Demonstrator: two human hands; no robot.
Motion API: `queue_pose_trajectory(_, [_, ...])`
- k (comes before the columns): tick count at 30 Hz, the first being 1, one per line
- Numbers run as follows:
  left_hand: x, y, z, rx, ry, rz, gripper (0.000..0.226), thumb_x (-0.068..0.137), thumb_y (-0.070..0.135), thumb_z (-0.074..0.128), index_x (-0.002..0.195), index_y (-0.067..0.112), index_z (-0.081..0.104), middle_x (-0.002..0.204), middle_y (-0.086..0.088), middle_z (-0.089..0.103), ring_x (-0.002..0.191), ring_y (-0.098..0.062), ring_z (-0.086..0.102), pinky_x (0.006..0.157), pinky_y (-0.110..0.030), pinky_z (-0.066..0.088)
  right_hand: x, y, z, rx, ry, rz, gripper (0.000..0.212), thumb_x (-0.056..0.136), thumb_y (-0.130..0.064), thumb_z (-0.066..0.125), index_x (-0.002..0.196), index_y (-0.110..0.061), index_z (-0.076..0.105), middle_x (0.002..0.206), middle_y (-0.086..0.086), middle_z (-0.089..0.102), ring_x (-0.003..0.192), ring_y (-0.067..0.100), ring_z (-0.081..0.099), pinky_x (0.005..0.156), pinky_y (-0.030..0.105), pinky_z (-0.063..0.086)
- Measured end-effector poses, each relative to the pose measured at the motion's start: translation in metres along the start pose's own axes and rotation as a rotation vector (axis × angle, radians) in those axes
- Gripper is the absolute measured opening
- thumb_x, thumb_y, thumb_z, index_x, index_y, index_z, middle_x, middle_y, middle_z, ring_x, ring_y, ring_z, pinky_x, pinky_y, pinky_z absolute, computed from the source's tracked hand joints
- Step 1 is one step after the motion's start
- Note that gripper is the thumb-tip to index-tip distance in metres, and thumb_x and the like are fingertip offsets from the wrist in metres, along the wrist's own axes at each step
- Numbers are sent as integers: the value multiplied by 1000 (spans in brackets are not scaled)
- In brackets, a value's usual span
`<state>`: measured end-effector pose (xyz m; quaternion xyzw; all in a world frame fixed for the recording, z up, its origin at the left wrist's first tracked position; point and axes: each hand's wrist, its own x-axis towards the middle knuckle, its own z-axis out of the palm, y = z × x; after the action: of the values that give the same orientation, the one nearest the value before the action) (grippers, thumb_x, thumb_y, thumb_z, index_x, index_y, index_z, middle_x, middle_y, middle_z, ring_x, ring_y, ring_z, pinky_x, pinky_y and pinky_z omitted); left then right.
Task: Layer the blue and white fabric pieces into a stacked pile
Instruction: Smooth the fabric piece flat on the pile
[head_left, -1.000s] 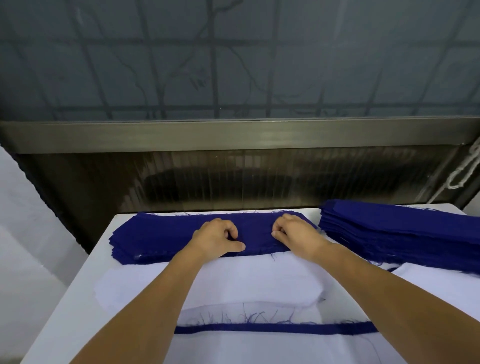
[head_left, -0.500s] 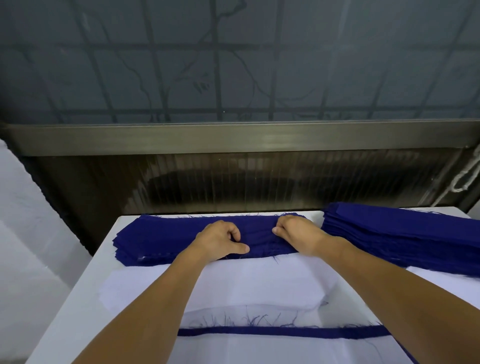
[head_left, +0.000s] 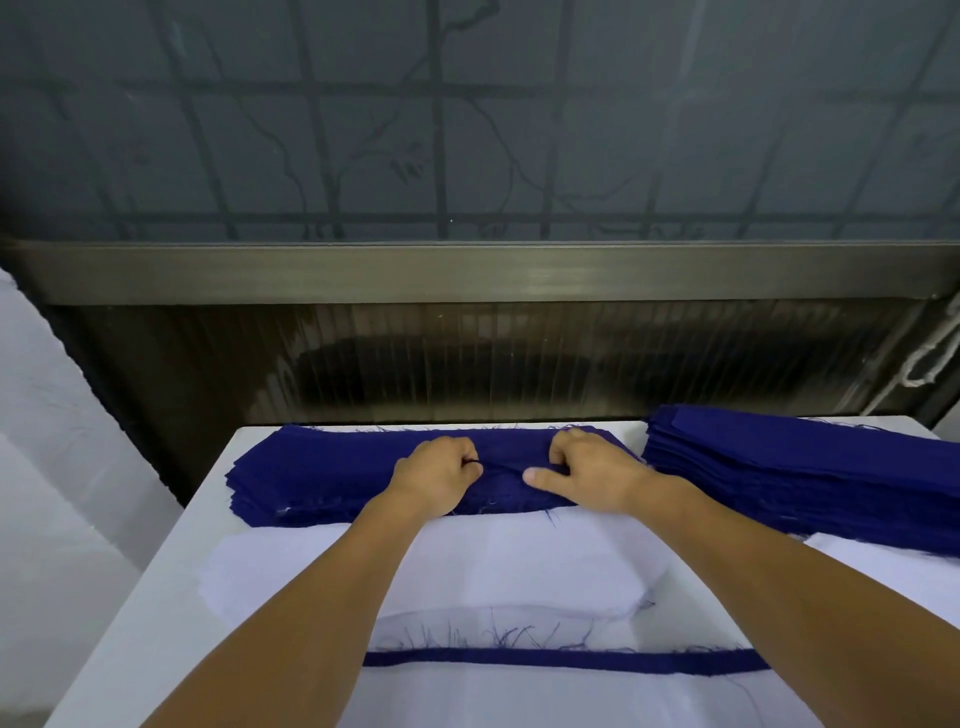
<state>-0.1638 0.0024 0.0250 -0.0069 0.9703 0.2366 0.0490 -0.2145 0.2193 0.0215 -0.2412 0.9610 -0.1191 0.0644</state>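
Note:
A low pile of dark blue fabric pieces (head_left: 322, 473) lies across the far edge of the white table (head_left: 171, 561). My left hand (head_left: 436, 475) and my right hand (head_left: 587, 470) sit close together on its middle, fingers curled, pinching the top blue layer between them. In front of that pile lies a white fabric piece (head_left: 467, 566). Nearer me, a blue strip edge (head_left: 561, 661) with frayed threads shows between white layers. A thicker stack of blue pieces (head_left: 810, 473) stands at the right.
A dark metal rail and ribbed panel (head_left: 467, 358) run behind the table under a frosted window. A white cord (head_left: 930, 358) hangs at the far right. White cloth (head_left: 47, 493) drapes at the left, beyond the table edge.
My hands have drawn closer together on the blue pile, bunching the top layer into a small ridge between them. The view has shifted slightly.

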Motion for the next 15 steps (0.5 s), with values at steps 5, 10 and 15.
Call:
queue_pose_trajectory(5, [-4, -8, -4, 21, -1, 22, 1, 94, 27, 58, 94, 26, 58, 91, 5, 62, 81, -11, 58, 75, -26, 52, -8, -5, 0, -27, 14, -13, 33, 90, -58, 52, 100, -27, 47, 102, -7, 51, 92, 10, 50, 75, 23, 43])
queue_pose_trajectory(10, [-5, -19, -13, 97, 29, 23, 5, 97, 25, 55, 99, 25, 59, 98, 4, 62, 87, -12, 58, 74, -23, 48, -8, -16, -1, -78, 17, 12, 41, 95, -55, 45, 118, -22, 50, 115, -1, 54, 102, 15, 52, 88, 32, 51])
queue_pose_trajectory(15, [-16, -54, -30, 161, 75, -49, 7, 95, 24, 56, 88, 25, 57, 93, 3, 61, 82, -12, 57, 75, -27, 51, -2, -13, 7, -140, 49, 67, 32, 102, -29, 37, 130, -16, 44, 128, 6, 54, 111, 22, 54, 94, 33, 48])
